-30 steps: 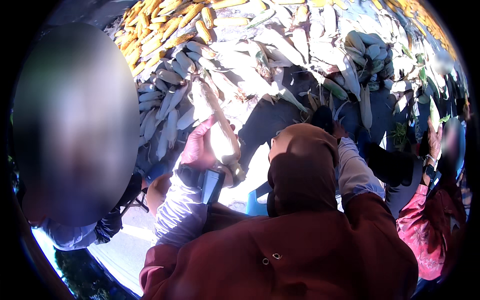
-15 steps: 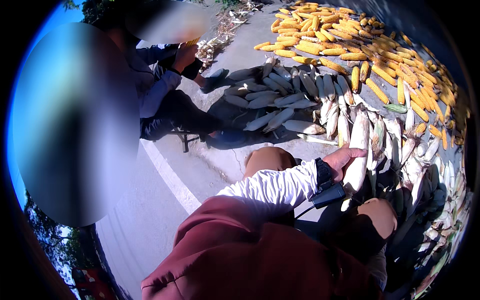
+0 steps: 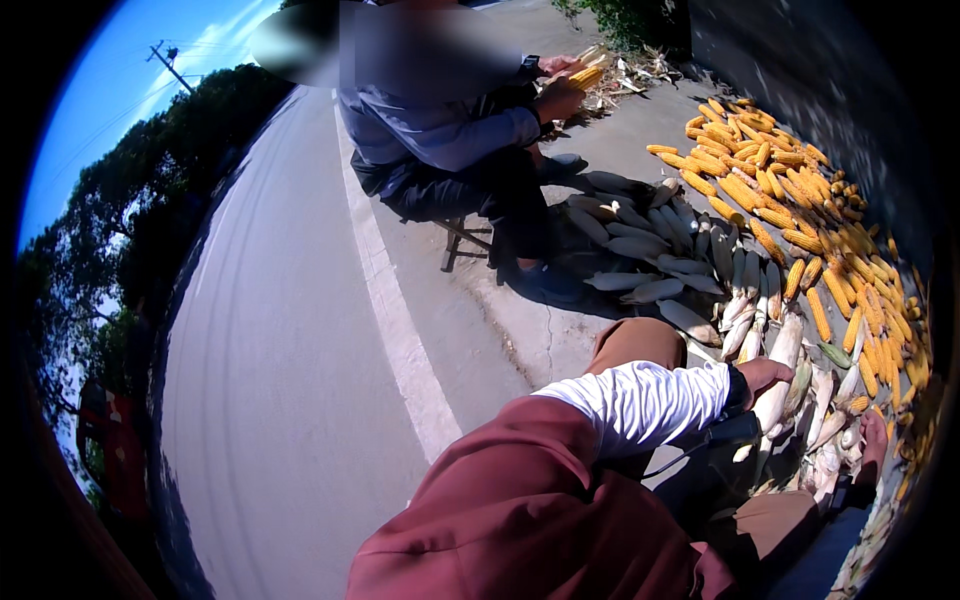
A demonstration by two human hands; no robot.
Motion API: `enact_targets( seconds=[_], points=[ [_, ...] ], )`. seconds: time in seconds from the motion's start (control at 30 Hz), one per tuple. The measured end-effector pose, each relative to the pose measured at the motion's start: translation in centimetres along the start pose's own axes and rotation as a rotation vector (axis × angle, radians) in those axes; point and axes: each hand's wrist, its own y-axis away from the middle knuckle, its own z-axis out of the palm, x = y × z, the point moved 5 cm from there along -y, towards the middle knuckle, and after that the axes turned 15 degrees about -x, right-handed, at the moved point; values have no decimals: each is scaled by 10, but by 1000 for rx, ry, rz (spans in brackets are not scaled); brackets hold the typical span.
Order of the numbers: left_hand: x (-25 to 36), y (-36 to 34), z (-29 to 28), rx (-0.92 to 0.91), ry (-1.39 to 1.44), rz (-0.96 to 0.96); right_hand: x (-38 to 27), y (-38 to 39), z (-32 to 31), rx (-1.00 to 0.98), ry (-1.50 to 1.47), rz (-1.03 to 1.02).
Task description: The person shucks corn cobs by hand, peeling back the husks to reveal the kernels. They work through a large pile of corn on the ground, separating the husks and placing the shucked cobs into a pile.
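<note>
A long, pale husked corn ear (image 3: pixel 778 398) lies in the grip of my left hand (image 3: pixel 762 380), which has a dark band at the wrist. A black device (image 3: pixel 733 432) with a cable sits beside that wrist. Farther right, my right hand (image 3: pixel 871 440) is partly visible near loose husks (image 3: pixel 825 450), its fingers too unclear to read. More unpeeled, pale ears (image 3: pixel 655 240) lie in a heap ahead of my left hand.
Yellow peeled cobs (image 3: pixel 775 200) are spread along a dark wall (image 3: pixel 830 100). A person (image 3: pixel 430 130) sits on a folding stool (image 3: pixel 460 250), holding a yellow cob (image 3: pixel 585 78). A paved road (image 3: pixel 260 330) with a white line (image 3: pixel 380 300) runs along the left, beside trees.
The view has swung left onto the road and seated person. My left hand still holds the pale ear. My right hand has come into view at the right.
</note>
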Motion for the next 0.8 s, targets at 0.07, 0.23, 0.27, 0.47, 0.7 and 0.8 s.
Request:
enact_targets(
  seconds=[0.07,0.23,0.27,0.47,0.7,0.8],
  points=[
    [6,17,-1,-57,78,22,-99,-8,52,-126,-55,-27],
    [13,62,6,92,-51,64,-107,-40,145,-223,-121,-30],
    [4,58,2,51,-10,48,-74,-47,152,-250,-31,31],
    [-11,69,-24,90,67,78,-25,-83,185,-418,154,163],
    [19,126,17,18,122,152,6,-92,163,-441,331,253],
    [22,141,21,0,210,169,13,-105,170,-466,389,266]
  ],
)
